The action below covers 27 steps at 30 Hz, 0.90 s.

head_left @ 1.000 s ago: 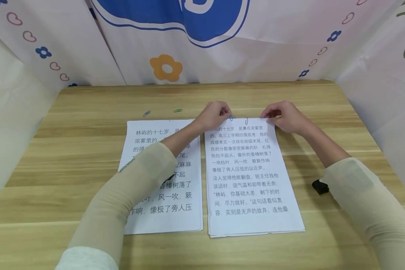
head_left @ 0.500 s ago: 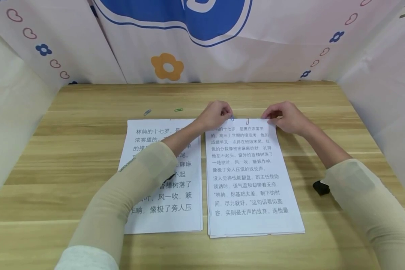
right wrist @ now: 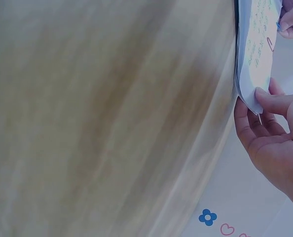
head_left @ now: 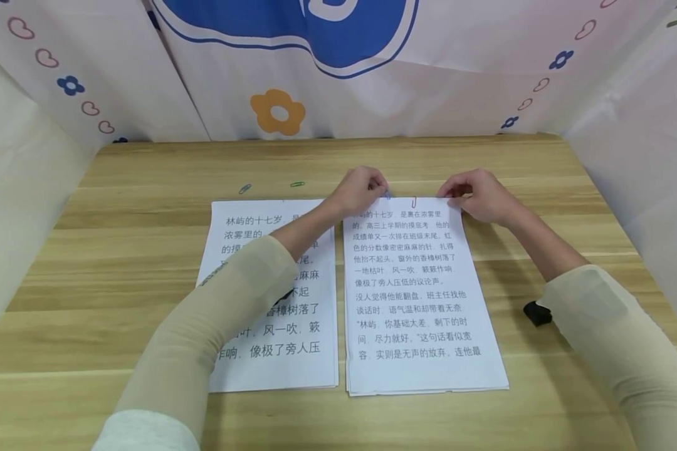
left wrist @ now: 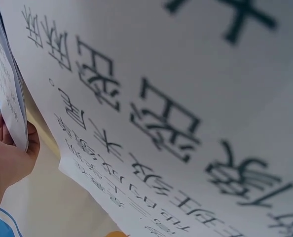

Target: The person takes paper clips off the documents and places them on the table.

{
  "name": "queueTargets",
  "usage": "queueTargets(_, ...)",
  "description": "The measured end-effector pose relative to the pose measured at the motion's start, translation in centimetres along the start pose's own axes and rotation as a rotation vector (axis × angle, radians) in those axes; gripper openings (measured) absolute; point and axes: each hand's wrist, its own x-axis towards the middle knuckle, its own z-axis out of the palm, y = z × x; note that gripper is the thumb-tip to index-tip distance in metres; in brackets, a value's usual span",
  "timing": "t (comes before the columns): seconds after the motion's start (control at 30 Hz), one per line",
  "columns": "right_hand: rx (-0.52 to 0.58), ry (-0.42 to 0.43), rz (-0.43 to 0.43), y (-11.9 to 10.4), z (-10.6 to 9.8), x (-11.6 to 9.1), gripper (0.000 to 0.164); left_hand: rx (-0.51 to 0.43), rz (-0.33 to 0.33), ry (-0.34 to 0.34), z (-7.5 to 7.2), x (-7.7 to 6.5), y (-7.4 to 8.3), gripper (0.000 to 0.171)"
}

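Observation:
Two stacks of printed white sheets lie side by side in the head view. At the top edge of the right stack (head_left: pixel 417 300), my left hand (head_left: pixel 362 188) pinches a blue paper clip (head_left: pixel 388 195). In the left wrist view, this hand (left wrist: pixel 11 158) has its fingers around the corner of the sheets. My right hand (head_left: pixel 479 195) grips the same stack's upper right corner. The right wrist view shows the thumb on the front of the sheets and fingers behind. Between the hands, a red paper clip (head_left: pixel 414 202) sits on the top edge.
The left stack (head_left: pixel 276 369) lies partly under my left forearm. Beyond it on the wooden table (head_left: pixel 118 250) rest a blue paper clip (head_left: pixel 245 188) and a green paper clip (head_left: pixel 297 184). A printed white cloth (head_left: pixel 457 81) hangs behind the table.
Both hands stay at the top of the right stack. The blue paper clip at my left fingertips has tilted slightly; otherwise little differs.

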Motion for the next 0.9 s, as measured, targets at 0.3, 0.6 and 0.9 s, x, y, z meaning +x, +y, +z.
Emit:
queueTargets(0.3, -0.002, -0.005, 0.011, 0.0, 0.1, 0.0, 0.021, -0.118, -0.05, 0.045, -0.3, 0.3, 0.1, 0.016)
queueTargets(0.6, -0.013, -0.002, 0.012, 0.2, 0.2, 0.2, 0.021, -0.103, -0.077, 0.072, -0.4, 1.0, -0.4, 0.014)
queueTargets(0.9, -0.019, -0.003, 0.011, 0.2, 0.2, 0.2, 0.022, -0.106, -0.105, 0.063, -0.5, 1.4, -0.6, 0.01)
